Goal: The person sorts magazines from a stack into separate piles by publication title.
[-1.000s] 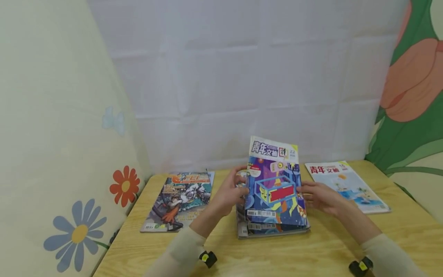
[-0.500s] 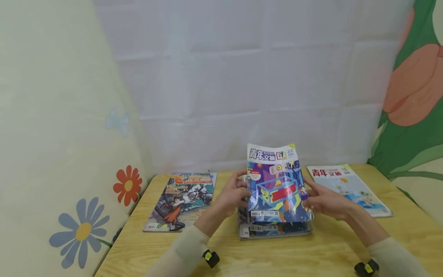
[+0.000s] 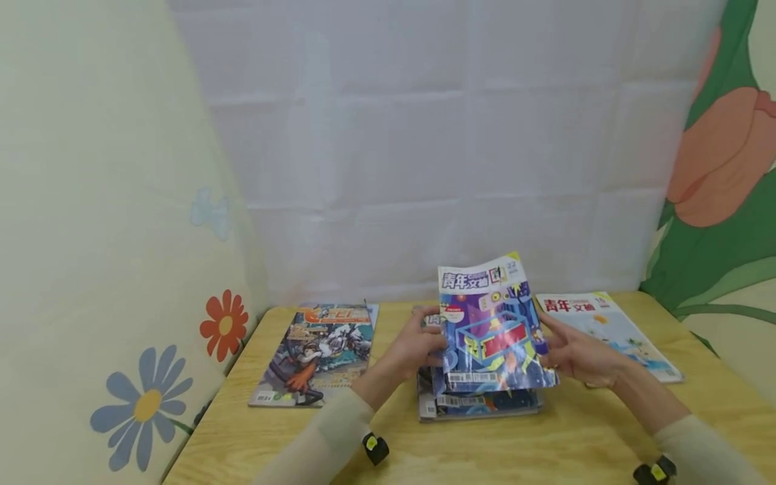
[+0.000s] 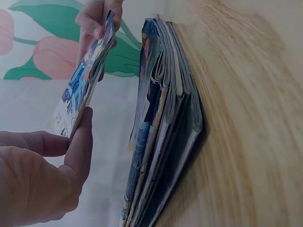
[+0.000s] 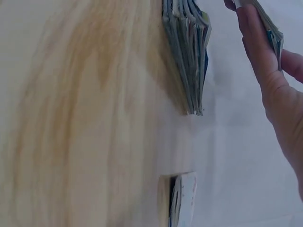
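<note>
Both hands hold a blue and purple magazine (image 3: 491, 330) lifted off a stack of magazines (image 3: 479, 403) at the middle of the wooden table (image 3: 485, 451). My left hand (image 3: 418, 347) pinches its left edge, thumb on the cover. At the right edge my right hand (image 3: 576, 351) grips it. In the left wrist view the magazine (image 4: 87, 78) is tilted clear of the stack (image 4: 163, 123), held between the left hand's (image 4: 42, 175) thumb and fingers. The right wrist view shows the right hand (image 5: 277, 80) on the magazine's edge (image 5: 270, 23), beside the stack (image 5: 187, 47).
A comic magazine (image 3: 318, 353) with a dark figure lies on the table's left part. A white and light-blue magazine (image 3: 606, 333) lies at the right, its edge (image 5: 182, 201) seen in the right wrist view. Flowered cloth walls stand left and right, a white sheet behind.
The held magazine has tipped lower and shifted slightly right over the stack, its top edge leaning to the right. Both hands moved with it.
</note>
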A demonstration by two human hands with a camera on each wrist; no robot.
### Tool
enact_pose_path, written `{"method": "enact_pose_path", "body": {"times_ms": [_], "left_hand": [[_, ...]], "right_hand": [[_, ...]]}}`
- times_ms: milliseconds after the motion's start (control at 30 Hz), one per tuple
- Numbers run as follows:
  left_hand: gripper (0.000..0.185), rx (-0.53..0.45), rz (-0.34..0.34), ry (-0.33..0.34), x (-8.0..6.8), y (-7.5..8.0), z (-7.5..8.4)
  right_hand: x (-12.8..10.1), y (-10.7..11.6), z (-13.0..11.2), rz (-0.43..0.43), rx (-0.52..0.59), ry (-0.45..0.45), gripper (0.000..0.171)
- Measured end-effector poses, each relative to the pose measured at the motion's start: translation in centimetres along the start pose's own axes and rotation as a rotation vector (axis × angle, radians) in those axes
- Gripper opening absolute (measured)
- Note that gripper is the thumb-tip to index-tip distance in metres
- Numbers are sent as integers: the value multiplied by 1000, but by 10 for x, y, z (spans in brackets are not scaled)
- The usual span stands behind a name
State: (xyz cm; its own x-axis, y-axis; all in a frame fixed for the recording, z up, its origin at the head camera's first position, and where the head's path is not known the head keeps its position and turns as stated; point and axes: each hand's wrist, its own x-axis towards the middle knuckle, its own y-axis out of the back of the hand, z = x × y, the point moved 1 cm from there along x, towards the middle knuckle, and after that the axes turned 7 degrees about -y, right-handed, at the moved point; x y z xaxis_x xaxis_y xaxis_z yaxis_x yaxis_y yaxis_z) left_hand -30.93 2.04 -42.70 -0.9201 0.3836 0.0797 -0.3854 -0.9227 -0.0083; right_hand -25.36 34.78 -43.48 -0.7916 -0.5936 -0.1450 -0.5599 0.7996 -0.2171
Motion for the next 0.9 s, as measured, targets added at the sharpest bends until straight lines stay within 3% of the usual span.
{"method": "enact_pose_path", "body": {"times_ms": [400, 567, 900], "left_hand": [[83, -30, 0, 23, 21, -32, 0], [81, -43, 46, 28, 27, -49, -6], [79, -69, 114, 98, 35, -80, -11]], "right_hand": [[-18, 25, 2, 2, 118, 8, 104], [-24, 32, -1, 34, 172, 5, 105], [-42, 48, 0, 66, 136, -14, 104]]}}
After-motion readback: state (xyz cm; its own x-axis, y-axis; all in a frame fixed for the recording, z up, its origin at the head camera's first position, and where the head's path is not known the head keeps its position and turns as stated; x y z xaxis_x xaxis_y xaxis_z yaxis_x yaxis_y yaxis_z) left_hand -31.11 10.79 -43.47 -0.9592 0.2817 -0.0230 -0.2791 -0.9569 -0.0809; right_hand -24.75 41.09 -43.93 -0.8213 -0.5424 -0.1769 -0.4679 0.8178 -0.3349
